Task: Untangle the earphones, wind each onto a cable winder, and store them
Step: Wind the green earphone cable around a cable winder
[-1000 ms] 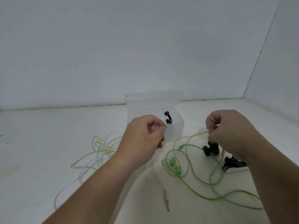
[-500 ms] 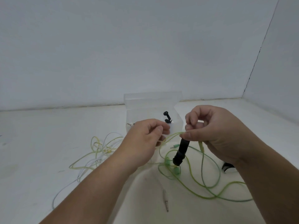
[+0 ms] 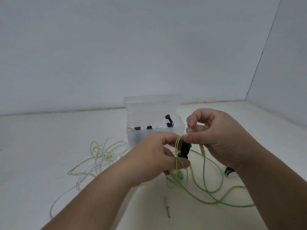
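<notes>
head view | wide-angle | faces forward and down | close over left hand [image 3: 149, 156] and right hand [image 3: 217, 138]

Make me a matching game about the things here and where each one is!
Things:
1. black cable winder
2. clear box
3. metal plug
4. yellow and white cables

Places:
A. lying alone on the table, nearest the camera
B. gripped by the left hand, while the right hand pinches the green cable at its top
C. in a loose heap at the left
D. standing behind both hands

Pairs: 1-B, 2-D, 3-A, 4-C.
</notes>
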Demonstrator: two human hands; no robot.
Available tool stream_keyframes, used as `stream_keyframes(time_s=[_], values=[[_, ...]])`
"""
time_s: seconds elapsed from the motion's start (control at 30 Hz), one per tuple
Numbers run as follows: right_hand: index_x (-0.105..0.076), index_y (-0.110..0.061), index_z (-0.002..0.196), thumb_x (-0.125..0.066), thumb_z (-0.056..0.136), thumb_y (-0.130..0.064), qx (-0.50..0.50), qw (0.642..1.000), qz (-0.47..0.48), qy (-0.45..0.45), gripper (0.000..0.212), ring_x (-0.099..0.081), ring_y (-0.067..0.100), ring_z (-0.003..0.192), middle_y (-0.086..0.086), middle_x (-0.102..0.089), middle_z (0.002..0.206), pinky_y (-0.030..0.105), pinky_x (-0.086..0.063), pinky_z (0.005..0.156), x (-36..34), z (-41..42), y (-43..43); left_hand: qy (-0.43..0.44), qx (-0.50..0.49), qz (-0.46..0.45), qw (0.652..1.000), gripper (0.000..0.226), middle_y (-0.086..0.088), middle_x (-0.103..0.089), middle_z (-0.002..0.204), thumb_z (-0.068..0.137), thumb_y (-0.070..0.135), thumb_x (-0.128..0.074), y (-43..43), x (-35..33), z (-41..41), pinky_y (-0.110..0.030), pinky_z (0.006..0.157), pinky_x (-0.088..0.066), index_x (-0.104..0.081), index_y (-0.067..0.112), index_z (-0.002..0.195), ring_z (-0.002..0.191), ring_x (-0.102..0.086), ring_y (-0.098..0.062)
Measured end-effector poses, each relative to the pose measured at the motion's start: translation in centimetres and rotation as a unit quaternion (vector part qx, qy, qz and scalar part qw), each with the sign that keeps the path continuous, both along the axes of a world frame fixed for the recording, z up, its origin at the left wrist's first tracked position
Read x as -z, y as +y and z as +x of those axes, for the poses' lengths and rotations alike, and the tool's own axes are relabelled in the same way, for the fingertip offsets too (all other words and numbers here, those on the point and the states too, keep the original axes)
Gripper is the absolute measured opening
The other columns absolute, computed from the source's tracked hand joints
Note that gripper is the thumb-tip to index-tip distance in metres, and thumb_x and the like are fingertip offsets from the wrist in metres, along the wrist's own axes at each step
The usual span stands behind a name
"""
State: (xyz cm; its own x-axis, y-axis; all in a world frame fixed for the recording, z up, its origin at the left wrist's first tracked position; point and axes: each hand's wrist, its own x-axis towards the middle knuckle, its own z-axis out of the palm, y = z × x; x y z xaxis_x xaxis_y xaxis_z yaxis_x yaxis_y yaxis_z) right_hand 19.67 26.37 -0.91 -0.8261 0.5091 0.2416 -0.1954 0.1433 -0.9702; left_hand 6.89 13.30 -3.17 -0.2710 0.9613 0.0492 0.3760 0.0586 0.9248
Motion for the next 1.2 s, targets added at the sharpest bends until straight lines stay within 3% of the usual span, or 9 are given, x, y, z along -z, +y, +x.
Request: stream_keyframes(time_s=[0.07,0.2,0.33,0.43,0.5,0.6,0.8,1.03,1.2], values=[[-0.061,-0.017,0.067,-0.073,0.057,0.008,0.017,1.0,0.003,0.026,0.03,-0.057,0.018,0.057,0.004,-0.057,0.066,0.032,-0.049,0.067,0.0,-0.1,-0.1,0.017,-0.033,0.008,0.999,0.021,0.014,-0.062,0.062,0.081,0.014,-0.081,0.1,0.0,-0.1,-0.021,0.06,-0.05,-0.073,0.024,0.097,0.059,-0.058,-0.01],[-0.064,-0.021,0.066,-0.074,0.057,0.009,0.027,0.996,-0.014,0.083,0.033,-0.053,0.015,0.06,0.001,-0.058,0.068,0.027,-0.048,0.067,-0.4,-0.1,0.0,0.032,-0.099,0.027,0.994,0.019,0.014,-0.071,0.077,0.082,0.013,-0.079,0.4,0.6,-0.6,-0.026,0.074,-0.055,-0.071,0.024,0.095,0.07,-0.066,-0.007],[-0.065,-0.017,0.069,-0.072,0.058,0.015,-0.071,0.996,-0.026,0.05,0.035,-0.054,0.015,0.059,0.006,-0.055,0.071,0.026,-0.048,0.061,-0.6,-0.1,-1.1,-0.116,-0.159,0.101,0.975,0.016,-0.014,-0.076,0.091,0.091,0.003,-0.067,0.6,0.8,-1.4,-0.025,0.072,-0.057,-0.068,0.011,0.105,0.079,-0.069,-0.017],[-0.065,-0.014,0.073,-0.079,0.065,0.016,0.003,0.996,0.075,-0.047,0.034,-0.055,0.019,0.062,0.005,-0.06,0.064,0.033,-0.043,0.062,-0.3,-0.2,-1.3,-0.226,-0.167,0.143,0.949,0.021,-0.023,-0.072,0.101,0.095,0.002,-0.06,0.6,0.4,-1.8,-0.025,0.07,-0.056,-0.064,0.01,0.114,0.079,-0.066,-0.017],[-0.065,-0.012,0.073,-0.078,0.069,0.016,0.052,0.988,0.121,-0.078,0.031,-0.057,0.013,0.057,0.002,-0.061,0.06,0.021,-0.045,0.057,-0.5,-0.2,-1.5,-0.25,-0.163,0.153,0.942,0.025,-0.015,-0.074,0.101,0.097,0.004,-0.058,0.6,0.2,-1.8,-0.027,0.072,-0.056,-0.062,0.015,0.12,0.078,-0.068,-0.014],[-0.066,-0.012,0.073,-0.078,0.07,0.012,0.12,0.969,0.191,-0.098,0.028,-0.051,0.0,0.044,-0.006,-0.063,0.056,0.009,-0.037,0.045,-0.9,-0.2,-1.9,-0.226,-0.152,0.154,0.95,0.027,-0.013,-0.075,0.104,0.1,0.011,-0.055,0.6,0.3,-1.6,-0.03,0.077,-0.054,-0.059,0.025,0.123,0.092,-0.073,-0.019],[-0.065,-0.018,0.07,-0.08,0.068,0.005,0.194,0.954,0.217,-0.07,0.029,-0.05,0.001,0.044,-0.004,-0.064,0.056,0.01,-0.036,0.046,-0.8,-0.2,-1.7,-0.137,-0.138,0.158,0.968,0.019,-0.006,-0.063,0.067,0.101,0.008,-0.052,0.6,0.4,-1.3,-0.033,0.083,-0.054,-0.069,0.014,0.095,0.068,-0.061,-0.013],[-0.064,-0.022,0.068,-0.079,0.069,0.004,0.231,0.948,0.215,-0.047,0.031,-0.054,0.0,0.048,-0.006,-0.065,0.057,0.008,-0.037,0.049,-0.7,-0.2,-1.5,-0.104,-0.065,0.113,0.986,0.016,-0.008,-0.073,0.085,0.087,0.027,-0.071,0.3,0.2,-0.7,-0.033,0.079,-0.045,-0.07,0.022,0.102,0.073,-0.061,-0.016],[-0.063,-0.021,0.068,-0.08,0.069,0.002,0.261,0.943,0.206,-0.026,0.029,-0.055,-0.001,0.052,-0.007,-0.065,0.057,0.007,-0.037,0.05,-0.8,-0.2,-1.4,-0.093,-0.047,0.09,0.99,0.027,-0.007,-0.077,0.097,0.086,0.007,-0.074,0.0,0.1,-0.3,-0.033,0.093,-0.053,-0.064,0.018,0.109,0.094,-0.074,-0.023]])
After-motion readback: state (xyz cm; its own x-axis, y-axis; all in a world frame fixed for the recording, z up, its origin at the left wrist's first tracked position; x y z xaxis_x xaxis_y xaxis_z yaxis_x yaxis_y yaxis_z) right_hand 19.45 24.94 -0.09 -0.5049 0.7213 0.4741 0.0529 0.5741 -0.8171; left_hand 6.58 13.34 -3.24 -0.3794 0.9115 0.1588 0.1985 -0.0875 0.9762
